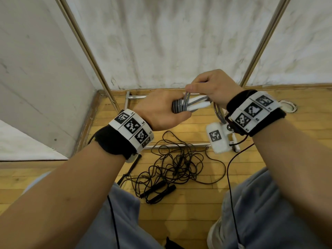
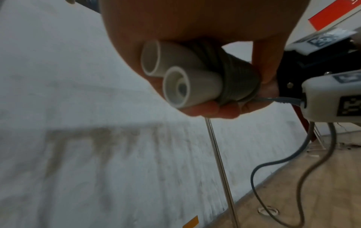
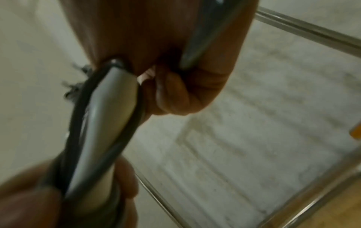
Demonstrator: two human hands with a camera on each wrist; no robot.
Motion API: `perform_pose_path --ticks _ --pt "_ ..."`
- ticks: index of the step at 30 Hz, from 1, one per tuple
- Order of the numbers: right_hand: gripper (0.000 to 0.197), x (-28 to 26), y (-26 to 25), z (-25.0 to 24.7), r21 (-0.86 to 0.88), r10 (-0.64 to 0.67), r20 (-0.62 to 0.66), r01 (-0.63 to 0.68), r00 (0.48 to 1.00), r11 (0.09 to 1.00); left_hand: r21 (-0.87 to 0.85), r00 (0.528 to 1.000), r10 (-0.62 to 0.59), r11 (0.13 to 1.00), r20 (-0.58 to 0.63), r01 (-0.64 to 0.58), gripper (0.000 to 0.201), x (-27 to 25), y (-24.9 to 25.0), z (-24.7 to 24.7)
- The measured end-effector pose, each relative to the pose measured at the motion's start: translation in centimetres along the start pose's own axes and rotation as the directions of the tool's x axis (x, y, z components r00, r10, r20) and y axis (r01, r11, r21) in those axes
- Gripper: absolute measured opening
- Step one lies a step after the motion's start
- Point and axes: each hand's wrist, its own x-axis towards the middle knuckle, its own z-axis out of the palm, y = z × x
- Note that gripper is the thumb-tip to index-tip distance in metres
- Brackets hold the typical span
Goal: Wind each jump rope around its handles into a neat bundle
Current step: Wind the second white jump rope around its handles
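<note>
My left hand (image 1: 161,109) grips two white handles (image 1: 198,104) held side by side, with grey rope coils (image 1: 177,106) wound tight around them. In the left wrist view the handles' hollow ends (image 2: 175,88) stick out past the coils (image 2: 238,77). My right hand (image 1: 210,87) pinches a loop of the grey rope (image 1: 186,96) over the handles. The right wrist view shows a handle (image 3: 105,123) with dark rope (image 3: 78,108) along both sides of it. A slack length of grey rope (image 2: 259,169) hangs down toward the floor.
A tangled black jump rope (image 1: 177,164) with black handles (image 1: 159,191) lies on the wooden floor (image 1: 197,209) between my knees. Metal frame bars (image 1: 177,145) lie on the floor, upright poles (image 1: 86,49) stand against white padded walls. A thin black cable (image 1: 231,194) runs from my right wrist.
</note>
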Motion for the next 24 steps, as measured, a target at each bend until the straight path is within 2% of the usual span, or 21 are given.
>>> perform_pose_path --ticks 3,5,7,9,12,14,16,20,22,24 --pt "0.020 0.1 0.1 -0.2 0.165 0.056 0.037 -0.062 0.998 0.984 -0.181 0.996 0.000 0.983 -0.089 -0.016 0.021 -0.4 0.7 -0.9" --pt "0.031 -0.1 0.4 0.2 0.238 0.069 0.054 -0.080 0.996 0.968 -0.290 0.986 -0.054 0.957 -0.158 0.006 0.028 -0.4 1.0 -1.2" --pt "0.030 -0.4 0.4 0.8 0.234 0.032 0.067 -0.047 0.997 0.971 -0.407 0.969 -0.137 0.912 -0.206 0.043 0.032 -0.2 1.1 -1.5" --pt "0.032 -0.6 0.0 1.7 0.137 -0.012 0.078 0.001 0.997 0.991 -0.505 0.951 -0.202 0.861 -0.236 0.057 0.028 -0.1 1.0 -1.8" --pt "0.024 -1.0 -0.4 3.3 -0.016 -0.064 0.115 0.066 0.991 0.998 -0.528 0.931 -0.231 0.848 -0.282 0.050 0.027 0.1 0.7 -2.4" --pt "0.021 -1.2 -0.5 4.3 -0.116 -0.075 0.078 0.083 0.994 0.990 -0.539 0.927 -0.237 0.841 -0.290 0.046 0.026 0.2 0.6 -2.4" --pt "0.017 -1.4 -0.5 5.1 -0.112 -0.071 0.056 0.077 0.996 0.991 -0.535 0.925 -0.241 0.844 -0.293 0.051 0.023 0.4 0.6 -2.4" --pt "0.011 -1.3 -0.9 5.7 -0.146 -0.077 0.098 0.090 0.992 0.985 -0.535 0.913 -0.258 0.843 -0.315 0.054 0.016 0.6 0.5 -2.9" --pt "0.009 -1.1 -1.1 5.8 -0.131 -0.106 0.053 0.112 0.993 0.985 -0.558 0.909 -0.263 0.829 -0.323 0.042 0.014 0.7 0.4 -3.3" --pt "0.023 -0.8 -1.1 5.8 -0.109 -0.120 -0.039 0.115 0.992 0.987 -0.567 0.910 -0.266 0.822 -0.319 0.042 0.015 0.8 0.3 -3.5"
